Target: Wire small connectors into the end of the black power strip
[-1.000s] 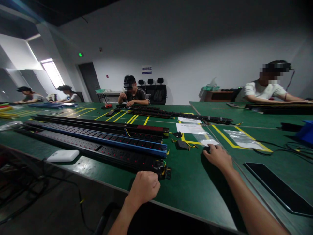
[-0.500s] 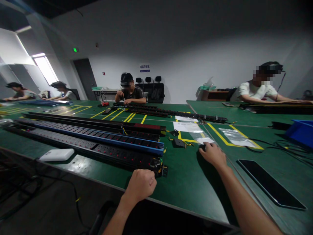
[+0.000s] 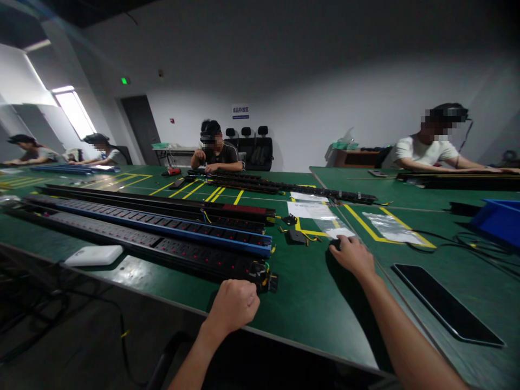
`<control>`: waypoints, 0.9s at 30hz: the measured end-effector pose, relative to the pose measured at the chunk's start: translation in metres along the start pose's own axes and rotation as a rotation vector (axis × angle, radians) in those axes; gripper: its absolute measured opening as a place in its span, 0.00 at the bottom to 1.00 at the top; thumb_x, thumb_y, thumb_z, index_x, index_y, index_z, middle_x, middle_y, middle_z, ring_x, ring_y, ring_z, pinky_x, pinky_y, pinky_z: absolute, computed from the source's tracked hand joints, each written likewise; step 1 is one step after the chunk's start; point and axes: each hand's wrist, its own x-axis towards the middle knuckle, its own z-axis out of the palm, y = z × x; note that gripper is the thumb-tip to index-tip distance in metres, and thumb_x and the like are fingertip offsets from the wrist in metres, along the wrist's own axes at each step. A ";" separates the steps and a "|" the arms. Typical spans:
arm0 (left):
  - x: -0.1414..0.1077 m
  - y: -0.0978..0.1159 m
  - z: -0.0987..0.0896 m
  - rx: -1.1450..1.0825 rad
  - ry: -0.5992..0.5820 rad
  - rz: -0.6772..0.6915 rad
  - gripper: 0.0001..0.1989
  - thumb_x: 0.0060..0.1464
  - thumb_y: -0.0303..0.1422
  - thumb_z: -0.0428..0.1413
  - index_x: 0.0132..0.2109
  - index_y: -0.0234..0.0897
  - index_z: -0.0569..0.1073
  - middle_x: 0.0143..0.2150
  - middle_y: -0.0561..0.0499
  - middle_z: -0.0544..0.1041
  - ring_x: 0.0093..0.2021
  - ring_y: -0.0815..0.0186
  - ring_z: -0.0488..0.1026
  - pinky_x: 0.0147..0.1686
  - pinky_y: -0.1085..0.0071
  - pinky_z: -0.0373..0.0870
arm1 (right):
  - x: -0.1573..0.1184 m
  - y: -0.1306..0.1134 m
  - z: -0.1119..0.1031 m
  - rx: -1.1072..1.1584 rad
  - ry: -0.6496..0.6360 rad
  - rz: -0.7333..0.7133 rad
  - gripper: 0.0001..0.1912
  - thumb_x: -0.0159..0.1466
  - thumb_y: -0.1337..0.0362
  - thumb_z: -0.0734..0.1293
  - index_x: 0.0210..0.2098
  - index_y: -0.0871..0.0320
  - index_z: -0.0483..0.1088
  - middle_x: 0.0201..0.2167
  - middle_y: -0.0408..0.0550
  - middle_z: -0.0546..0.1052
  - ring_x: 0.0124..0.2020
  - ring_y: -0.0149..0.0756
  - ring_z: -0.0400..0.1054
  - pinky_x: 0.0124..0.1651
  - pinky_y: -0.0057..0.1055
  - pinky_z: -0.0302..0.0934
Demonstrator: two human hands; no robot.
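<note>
My left hand (image 3: pixel 234 304) rests as a closed fist at the table's near edge, with no object showing in it. Just beyond it is the wired end of a black power strip (image 3: pixel 195 254) with red dots along its sockets. My right hand (image 3: pixel 354 253) lies lower right of the white papers (image 3: pixel 309 210), its fingers curled down. Something dark shows at its fingertips, too small to make out. Left of that hand lie a small black end piece (image 3: pixel 296 236) with yellow-green wires and another black piece (image 3: pixel 290 219).
A blue-edged strip (image 3: pixel 170 227) and a long black housing (image 3: pixel 162 200) lie side by side. A tablet (image 3: pixel 447 303), cables (image 3: pixel 463 246) and a blue bin (image 3: pixel 498 222) are on the right. A white box-shaped device (image 3: pixel 94 255) sits near the left front edge. Several people work around the tables.
Both hands hold nearly the same pose and place. The whole view has shifted very slightly; nothing on the table has visibly moved.
</note>
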 end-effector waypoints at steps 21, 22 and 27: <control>0.002 -0.003 0.002 0.004 0.005 0.014 0.12 0.52 0.23 0.49 0.22 0.37 0.59 0.20 0.55 0.66 0.22 0.71 0.60 0.27 0.67 0.45 | -0.001 -0.004 -0.007 0.007 -0.010 0.023 0.27 0.67 0.54 0.58 0.63 0.56 0.63 0.57 0.61 0.68 0.57 0.53 0.65 0.54 0.45 0.61; 0.002 -0.003 0.002 0.004 0.004 0.014 0.12 0.52 0.23 0.49 0.22 0.37 0.59 0.20 0.55 0.65 0.22 0.71 0.60 0.27 0.67 0.45 | -0.001 -0.004 -0.007 0.009 -0.012 0.025 0.27 0.67 0.54 0.58 0.63 0.56 0.63 0.58 0.61 0.68 0.57 0.53 0.65 0.54 0.45 0.60; 0.002 -0.003 0.001 0.004 -0.001 0.012 0.13 0.52 0.23 0.48 0.22 0.37 0.58 0.20 0.56 0.65 0.22 0.71 0.60 0.28 0.67 0.46 | -0.001 -0.005 -0.009 0.007 -0.024 0.030 0.27 0.68 0.54 0.58 0.63 0.56 0.62 0.59 0.61 0.67 0.57 0.53 0.65 0.55 0.46 0.60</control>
